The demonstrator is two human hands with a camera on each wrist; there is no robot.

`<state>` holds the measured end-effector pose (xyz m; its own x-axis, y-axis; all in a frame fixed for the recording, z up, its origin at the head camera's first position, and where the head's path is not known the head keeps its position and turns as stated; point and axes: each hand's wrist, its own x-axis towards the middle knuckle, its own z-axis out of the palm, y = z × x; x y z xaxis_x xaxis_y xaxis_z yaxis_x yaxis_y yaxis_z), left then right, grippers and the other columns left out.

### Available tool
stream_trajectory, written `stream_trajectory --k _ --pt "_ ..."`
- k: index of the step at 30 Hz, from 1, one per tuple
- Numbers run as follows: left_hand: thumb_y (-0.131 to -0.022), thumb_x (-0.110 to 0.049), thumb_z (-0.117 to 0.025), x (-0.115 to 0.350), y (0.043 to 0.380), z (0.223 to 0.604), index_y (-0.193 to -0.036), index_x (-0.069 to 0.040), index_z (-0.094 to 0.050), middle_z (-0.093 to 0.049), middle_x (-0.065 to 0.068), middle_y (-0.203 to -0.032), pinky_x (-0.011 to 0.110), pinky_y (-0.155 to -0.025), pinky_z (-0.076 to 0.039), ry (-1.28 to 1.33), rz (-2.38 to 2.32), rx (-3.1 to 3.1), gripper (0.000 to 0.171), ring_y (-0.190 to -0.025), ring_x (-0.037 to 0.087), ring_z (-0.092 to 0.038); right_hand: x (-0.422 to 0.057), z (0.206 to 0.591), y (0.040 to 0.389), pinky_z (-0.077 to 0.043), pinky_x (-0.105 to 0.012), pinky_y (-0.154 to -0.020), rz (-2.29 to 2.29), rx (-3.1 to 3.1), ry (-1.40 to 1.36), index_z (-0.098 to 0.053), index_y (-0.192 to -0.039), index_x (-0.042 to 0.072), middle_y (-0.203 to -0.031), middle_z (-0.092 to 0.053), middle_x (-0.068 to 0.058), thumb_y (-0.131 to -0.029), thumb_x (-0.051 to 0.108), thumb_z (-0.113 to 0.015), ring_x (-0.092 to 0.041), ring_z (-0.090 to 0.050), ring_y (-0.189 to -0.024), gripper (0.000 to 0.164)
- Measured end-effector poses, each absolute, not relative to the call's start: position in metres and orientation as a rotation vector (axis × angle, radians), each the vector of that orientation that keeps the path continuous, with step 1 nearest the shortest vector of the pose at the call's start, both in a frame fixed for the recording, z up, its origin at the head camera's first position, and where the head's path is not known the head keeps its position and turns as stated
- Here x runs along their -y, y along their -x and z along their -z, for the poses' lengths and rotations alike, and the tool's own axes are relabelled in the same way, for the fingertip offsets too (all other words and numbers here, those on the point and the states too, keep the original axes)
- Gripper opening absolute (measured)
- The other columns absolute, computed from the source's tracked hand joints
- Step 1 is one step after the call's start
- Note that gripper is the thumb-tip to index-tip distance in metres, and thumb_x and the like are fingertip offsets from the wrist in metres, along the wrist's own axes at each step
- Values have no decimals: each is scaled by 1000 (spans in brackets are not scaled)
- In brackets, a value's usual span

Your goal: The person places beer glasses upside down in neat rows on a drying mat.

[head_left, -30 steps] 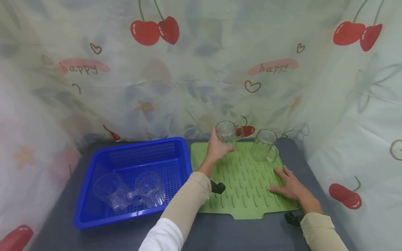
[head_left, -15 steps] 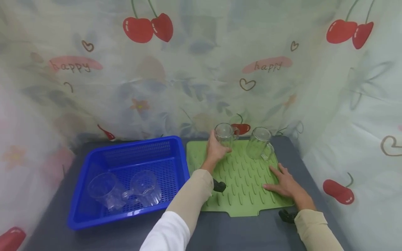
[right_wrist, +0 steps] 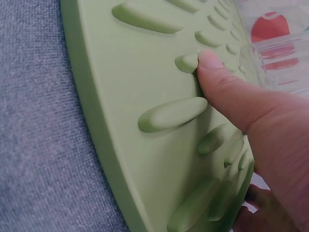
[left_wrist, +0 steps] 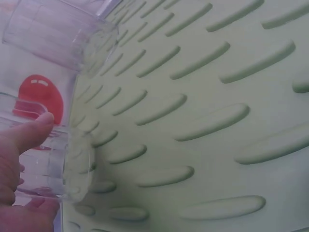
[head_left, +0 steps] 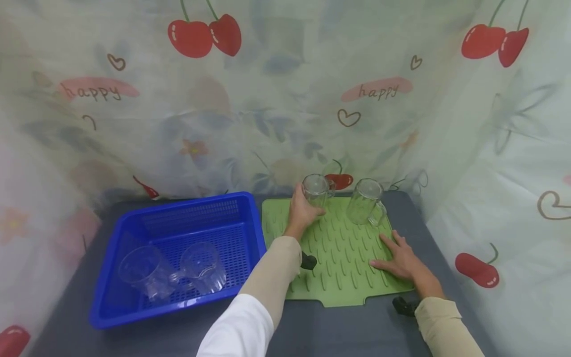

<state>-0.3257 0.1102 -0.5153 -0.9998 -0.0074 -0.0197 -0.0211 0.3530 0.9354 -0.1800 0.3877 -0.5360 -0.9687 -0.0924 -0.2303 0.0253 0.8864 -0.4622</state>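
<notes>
Nearest, on the grey cloth-covered surface [head_left: 308, 332]: right hand [head_left: 399, 258] rests spread on the near right part of the light-green ridged drying mat [head_left: 334, 275], thumb and fingers apart, holding nothing. To the left, blue perforated plastic basket [head_left: 196, 210] with two clear handled mugs [head_left: 202, 267] inside, side by side. Farther back, left hand [head_left: 304, 213] grips a clear glass mug [head_left: 315, 191] by its body, thumb one side, fingers the other. That mug is at the mat's far edge, handle pointing right. Just right of it, apart, a second clear handled glass [head_left: 363, 203] stands on the mat. Both seem mouth-down, but see-through glass makes this hard to confirm. Behind: cherry-print curtain [head_left: 285, 74].

Doing it well: keep mug level, whole rim settled over the ridges, handle not knocking its neighbour; loosen fingers only once it sits steady; right hand's light weight should stop the mat sliding.

Vs 1.0 s ago: view shifted a bit; gripped mug sits slightly lower and closer to its neighbour. Right hand same spot, basket mugs unchanged.
</notes>
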Motion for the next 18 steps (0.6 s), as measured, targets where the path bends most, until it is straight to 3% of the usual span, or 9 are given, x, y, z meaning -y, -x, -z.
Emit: stream_trajectory --k 18 --pt "-68 -5 -94 -111 327 521 -152 -20 -35 -52 8 -151 49 -114 -46 -25 -1665 -2605 103 -141 30 -50 -388 538 180 -22 -82 -110 702 -2808 34 -24 -160 0 -164 -2 -38 -89 53 -73 -66 -4 -147 101"
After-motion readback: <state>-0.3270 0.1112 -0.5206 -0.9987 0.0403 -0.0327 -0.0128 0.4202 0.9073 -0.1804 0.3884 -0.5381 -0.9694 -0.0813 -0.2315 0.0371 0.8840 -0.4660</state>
